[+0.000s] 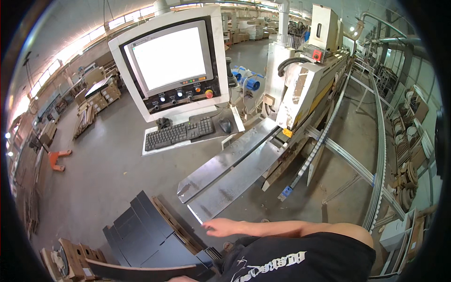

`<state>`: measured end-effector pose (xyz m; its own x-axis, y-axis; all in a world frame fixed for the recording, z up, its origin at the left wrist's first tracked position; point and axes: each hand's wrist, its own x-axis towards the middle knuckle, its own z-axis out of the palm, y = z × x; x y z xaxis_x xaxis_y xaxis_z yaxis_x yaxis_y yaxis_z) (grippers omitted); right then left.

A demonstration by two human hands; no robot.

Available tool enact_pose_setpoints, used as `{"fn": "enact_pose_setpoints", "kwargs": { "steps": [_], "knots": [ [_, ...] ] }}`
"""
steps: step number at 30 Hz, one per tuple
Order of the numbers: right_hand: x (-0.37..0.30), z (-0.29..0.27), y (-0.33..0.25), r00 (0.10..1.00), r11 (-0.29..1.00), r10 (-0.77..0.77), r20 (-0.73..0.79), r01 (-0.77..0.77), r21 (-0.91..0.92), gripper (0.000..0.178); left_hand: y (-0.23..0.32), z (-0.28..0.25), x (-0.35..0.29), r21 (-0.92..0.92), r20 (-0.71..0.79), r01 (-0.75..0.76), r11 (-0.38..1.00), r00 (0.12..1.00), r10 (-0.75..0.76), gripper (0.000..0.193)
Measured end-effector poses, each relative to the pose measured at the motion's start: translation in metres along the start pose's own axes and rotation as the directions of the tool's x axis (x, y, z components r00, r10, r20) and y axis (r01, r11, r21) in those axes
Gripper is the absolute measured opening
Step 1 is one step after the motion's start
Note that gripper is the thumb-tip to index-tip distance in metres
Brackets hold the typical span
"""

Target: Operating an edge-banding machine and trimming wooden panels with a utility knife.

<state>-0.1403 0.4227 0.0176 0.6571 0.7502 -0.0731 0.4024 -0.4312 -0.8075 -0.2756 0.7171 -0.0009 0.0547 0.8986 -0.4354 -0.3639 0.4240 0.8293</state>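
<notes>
My right hand (220,228) reaches across my body, fingers loosely apart with nothing in them, just beside the near end of a long flat metal machine bed (225,181). At the lower edge of the picture only a sliver of my left hand (183,279) shows, against a long dark panel (141,272) close to my body; its fingers are hidden. Beyond that panel lies a stack of dark grey flat boards (141,230) on a wooden pallet.
A control cabinet with a lit screen (170,56) stands ahead, with a keyboard (178,134) and mouse (226,125) on its shelf. A long white machine (300,89) and metal roller rails (379,164) run off at the right. An orange pallet jack (57,159) is at the left.
</notes>
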Motion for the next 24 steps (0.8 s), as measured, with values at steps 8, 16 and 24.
{"fn": "enact_pose_setpoints", "kwargs": {
  "steps": [8,16,24],
  "knots": [
    [0.021,0.025,-0.071,0.960,0.914,-0.278,-0.031,0.274,0.299,0.056,0.013,0.086,-0.087,-0.031,0.307,0.182,0.983,0.938,-0.164,0.074],
    [-0.072,-0.069,-0.023,0.981,0.748,0.152,-0.121,-0.034,0.663,0.042,0.061,0.144,-0.099,-0.249,0.674,0.151,0.957,0.736,0.059,0.064],
    [-0.123,-0.088,0.063,0.504,0.601,0.668,-0.548,0.070,0.797,0.047,0.004,0.083,0.043,-0.019,0.511,0.033,0.999,0.859,-0.018,0.043]
  ]
}}
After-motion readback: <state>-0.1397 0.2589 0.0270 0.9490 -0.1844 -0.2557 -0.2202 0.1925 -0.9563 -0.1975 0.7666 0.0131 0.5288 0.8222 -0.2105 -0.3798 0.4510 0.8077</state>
